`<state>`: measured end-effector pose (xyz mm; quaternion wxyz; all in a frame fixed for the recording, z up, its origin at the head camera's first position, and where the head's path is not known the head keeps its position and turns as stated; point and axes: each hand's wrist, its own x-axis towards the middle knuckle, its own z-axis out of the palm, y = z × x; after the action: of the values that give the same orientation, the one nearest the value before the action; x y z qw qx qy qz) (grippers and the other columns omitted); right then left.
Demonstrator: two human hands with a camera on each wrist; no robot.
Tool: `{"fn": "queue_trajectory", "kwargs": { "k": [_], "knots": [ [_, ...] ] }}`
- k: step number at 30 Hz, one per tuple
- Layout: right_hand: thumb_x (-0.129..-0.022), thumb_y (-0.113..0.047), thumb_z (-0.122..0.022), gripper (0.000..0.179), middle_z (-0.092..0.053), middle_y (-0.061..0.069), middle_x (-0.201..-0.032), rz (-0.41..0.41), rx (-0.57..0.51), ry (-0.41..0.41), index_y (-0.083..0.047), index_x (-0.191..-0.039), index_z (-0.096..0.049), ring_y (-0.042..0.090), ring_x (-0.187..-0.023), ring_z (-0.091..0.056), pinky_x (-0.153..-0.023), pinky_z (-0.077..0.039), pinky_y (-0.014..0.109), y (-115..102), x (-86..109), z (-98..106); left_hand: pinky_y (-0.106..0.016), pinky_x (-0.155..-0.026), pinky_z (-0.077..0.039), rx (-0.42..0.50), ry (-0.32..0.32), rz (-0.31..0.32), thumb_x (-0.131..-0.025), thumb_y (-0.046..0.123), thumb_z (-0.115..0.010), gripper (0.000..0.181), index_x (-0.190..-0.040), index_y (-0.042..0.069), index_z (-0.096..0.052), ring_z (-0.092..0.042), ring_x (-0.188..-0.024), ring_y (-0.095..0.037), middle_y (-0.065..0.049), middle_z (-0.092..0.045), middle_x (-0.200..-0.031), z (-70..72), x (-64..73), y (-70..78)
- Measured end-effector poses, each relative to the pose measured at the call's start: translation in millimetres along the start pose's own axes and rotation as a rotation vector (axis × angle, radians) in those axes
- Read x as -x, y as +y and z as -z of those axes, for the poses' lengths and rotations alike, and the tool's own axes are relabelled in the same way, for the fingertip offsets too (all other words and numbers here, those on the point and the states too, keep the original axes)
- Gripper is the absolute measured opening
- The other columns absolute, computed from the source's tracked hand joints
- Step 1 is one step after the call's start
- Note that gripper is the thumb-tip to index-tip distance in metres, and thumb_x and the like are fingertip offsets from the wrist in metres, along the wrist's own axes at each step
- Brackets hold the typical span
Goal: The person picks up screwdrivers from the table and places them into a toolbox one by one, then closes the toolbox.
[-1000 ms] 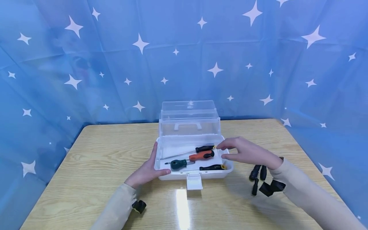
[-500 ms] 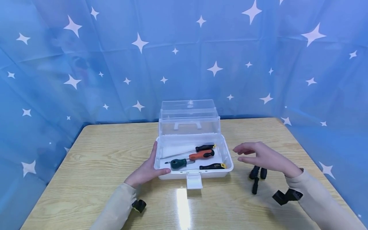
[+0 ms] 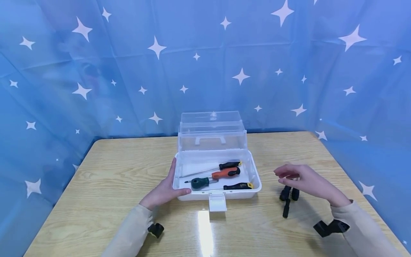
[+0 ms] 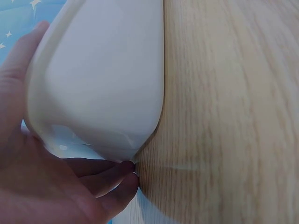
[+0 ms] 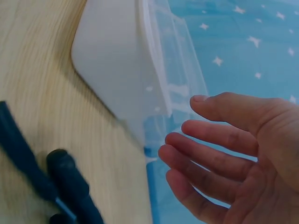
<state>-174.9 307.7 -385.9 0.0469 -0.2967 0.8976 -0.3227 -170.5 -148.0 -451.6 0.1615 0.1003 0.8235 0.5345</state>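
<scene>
A white toolbox (image 3: 253, 194) stands on the table with its clear lid (image 3: 212, 128) swung up behind. Inside it lie a green-handled screwdriver (image 3: 199, 183), an orange-handled screwdriver (image 3: 226, 173) and two with black handles. My left hand (image 3: 165, 192) grips the box's left end, thumb at the front corner; the left wrist view has its fingers (image 4: 107, 179) bent around the white wall. To the right of the box, my right hand (image 3: 303, 179) hovers with loosely bent fingers and holds nothing. Just below it, several black-handled screwdrivers (image 3: 286, 207) lie together on the table, partly hidden by the hand.
The wooden table (image 3: 128, 164) extends on both sides of the box. A front latch (image 3: 217, 202) hangs from the box toward me. Behind the table hangs a blue curtain (image 3: 205, 71) with white stars.
My right hand has moved away from the box's right end, rightward and toward me, to above the black screwdrivers. The left hand and the box have stayed in place.
</scene>
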Motion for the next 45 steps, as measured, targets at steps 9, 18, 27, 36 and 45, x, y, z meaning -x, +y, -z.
{"fn": "queue_trajectory", "kwargs": {
  "k": [9, 18, 27, 36, 45],
  "knots": [
    [-0.094, -0.009, -0.063, 0.022, -0.068, 0.008, -0.106, -0.068, -0.01, 0.064, -0.001, -0.114, -0.067, 0.005, -0.092, -0.062, -0.075, -0.053, 0.029, 21.3, 15.2, -4.8, -0.06, -0.108, -0.018, -0.006, -0.004, -0.012, -0.082, 0.031, -0.078, 0.119, -0.153, 0.02, 0.016, -0.016, -0.142, -0.038, -0.015, -0.002, -0.16, 0.7, -0.1, 0.3],
    [-0.092, -0.004, -0.065, 0.023, -0.065, 0.02, -0.107, -0.197, -0.009, 0.173, 0.006, -0.112, -0.066, 0.008, -0.092, -0.063, -0.072, -0.053, 0.023, 42.6, 32.2, -8.0, -0.061, -0.107, -0.02, 0.005, -0.004, -0.027, -0.082, 0.031, -0.078, 0.118, -0.153, 0.021, 0.016, -0.018, -0.141, -0.038, -0.014, -0.002, -0.16, -0.3, -0.4, -0.7],
    [-0.093, -0.015, -0.065, 0.035, -0.064, 0.026, -0.109, -0.421, 0.039, 0.202, 0.009, -0.118, -0.06, 0.042, -0.097, -0.062, -0.069, -0.052, 0.033, 55.5, 45.1, -17.6, -0.061, -0.107, -0.022, 0.009, -0.001, -0.036, -0.083, 0.028, -0.077, 0.118, -0.153, 0.02, 0.016, -0.02, -0.141, -0.039, -0.015, -0.003, -0.16, -0.5, 0.3, -2.0],
    [-0.091, -0.032, -0.069, 0.054, -0.062, 0.019, -0.102, -0.539, 0.038, 0.212, 0.012, -0.118, -0.052, 0.037, -0.094, -0.06, -0.078, -0.048, 0.048, 61.4, 50.2, -30.0, -0.058, -0.109, -0.02, 0.013, -0.006, -0.043, -0.082, 0.032, -0.079, 0.119, -0.153, 0.021, 0.016, -0.019, -0.141, -0.037, -0.016, -0.004, -0.16, 0.0, -0.6, -4.9],
    [-0.09, -0.036, -0.068, 0.054, -0.059, 0.014, -0.096, -0.604, 0.062, 0.217, 0.01, -0.112, -0.052, 0.03, -0.086, -0.058, -0.067, -0.045, 0.037, 60.5, 45.5, -34.7, -0.059, -0.109, -0.018, 0.02, -0.001, -0.027, -0.082, 0.031, -0.078, 0.119, -0.153, 0.022, 0.016, -0.015, -0.142, -0.036, -0.013, -0.002, -0.16, -0.2, 0.4, -2.7]
  ]
}}
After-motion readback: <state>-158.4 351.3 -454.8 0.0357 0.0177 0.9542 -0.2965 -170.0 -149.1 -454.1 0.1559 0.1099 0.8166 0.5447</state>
